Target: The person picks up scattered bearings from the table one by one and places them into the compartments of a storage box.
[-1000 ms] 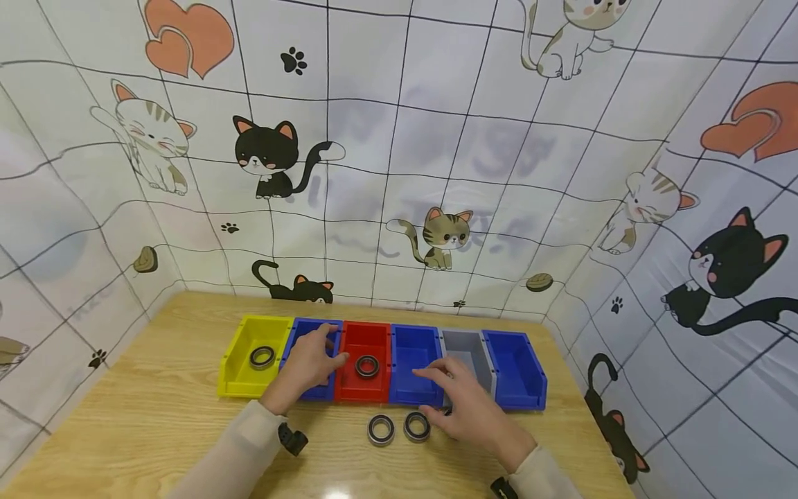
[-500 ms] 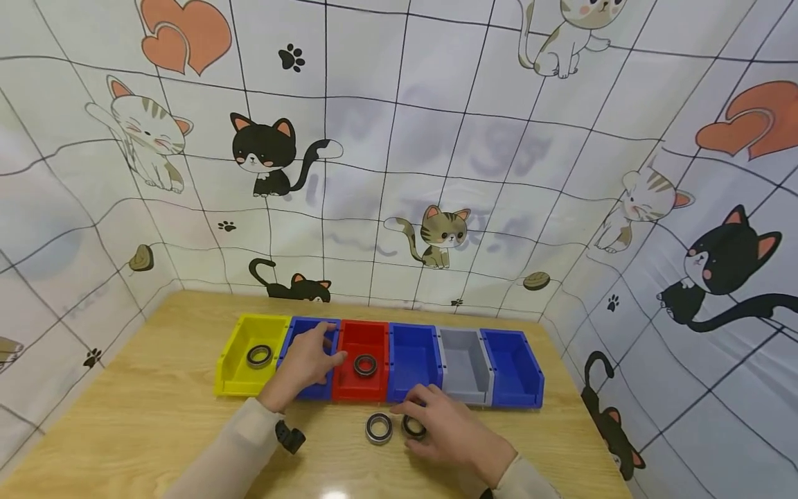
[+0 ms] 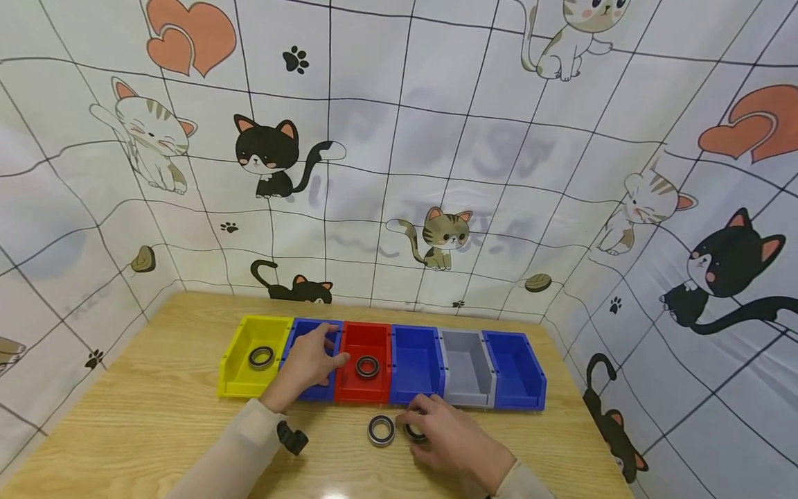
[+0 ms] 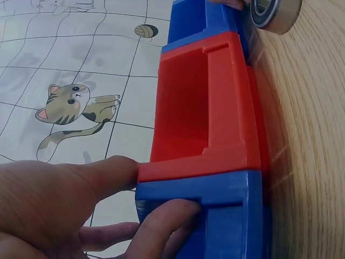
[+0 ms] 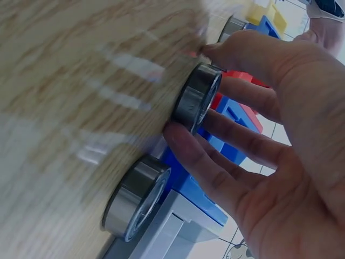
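Note:
My right hand [image 3: 458, 440] curls its fingers round a ball bearing [image 3: 414, 431] on the table in front of the bins. In the right wrist view, one fingertip touches the lower edge of this bearing [image 5: 193, 100] and another digit bends past its upper edge. Just to its left lies a second bearing [image 3: 381, 430]. A third bearing [image 5: 135, 202] shows only in the right wrist view, with my hand hiding it from the head view. My left hand [image 3: 308, 360] rests spread over the blue bin [image 4: 215, 189], its thumb by the rim of the red bin [image 4: 232, 102].
A yellow bin [image 3: 233, 378] at the left of the row holds one bearing [image 3: 261, 358]; another bearing [image 3: 367, 367] lies in the red bin. A blue bin [image 3: 416, 360], a grey bin [image 3: 467, 367] and another blue bin [image 3: 514, 371] continue rightward. A cat-printed curtain [image 3: 374, 138] surrounds the table.
My right hand has come down and left from over the bins to the bearing on the table, and its fingers have drawn in round it. The left hand keeps its place.

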The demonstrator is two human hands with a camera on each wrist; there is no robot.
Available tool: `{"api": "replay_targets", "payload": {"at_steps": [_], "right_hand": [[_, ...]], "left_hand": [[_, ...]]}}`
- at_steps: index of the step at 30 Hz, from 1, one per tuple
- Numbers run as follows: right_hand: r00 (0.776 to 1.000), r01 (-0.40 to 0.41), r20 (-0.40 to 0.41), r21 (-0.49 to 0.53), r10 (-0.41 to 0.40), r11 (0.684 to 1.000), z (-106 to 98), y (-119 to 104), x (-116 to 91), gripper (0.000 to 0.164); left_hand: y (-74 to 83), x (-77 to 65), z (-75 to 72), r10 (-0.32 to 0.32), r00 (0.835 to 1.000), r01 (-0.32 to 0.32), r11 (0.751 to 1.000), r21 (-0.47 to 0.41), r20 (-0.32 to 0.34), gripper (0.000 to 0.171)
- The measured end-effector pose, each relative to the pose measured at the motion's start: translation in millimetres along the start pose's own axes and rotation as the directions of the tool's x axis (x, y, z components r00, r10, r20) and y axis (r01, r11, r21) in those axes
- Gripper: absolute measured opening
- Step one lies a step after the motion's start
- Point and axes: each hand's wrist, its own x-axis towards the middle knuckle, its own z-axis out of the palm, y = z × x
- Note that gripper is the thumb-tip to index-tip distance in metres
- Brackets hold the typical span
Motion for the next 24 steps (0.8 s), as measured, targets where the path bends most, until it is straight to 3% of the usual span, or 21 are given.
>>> {"api": "replay_targets", "payload": {"at_steps": [12, 24], "right_hand": [[0.999, 0.019, 0.034, 0.033, -0.020, 0.999, -3.9, -0.7, 1.8, 0.043], [0.998, 0.046, 0.035, 0.042, -0.047, 0.998, -7.6, -1.6, 3.1, 0.040]], "left_hand": [[2.7, -3.1, -4.4, -0.016, 1.000, 0.016, 0.999, -0.030, 0.002, 0.073], [-2.9, 3.7, -4.9, -0.034, 0.999, 0.035, 0.999, -0.042, 0.026, 0.077]]}}
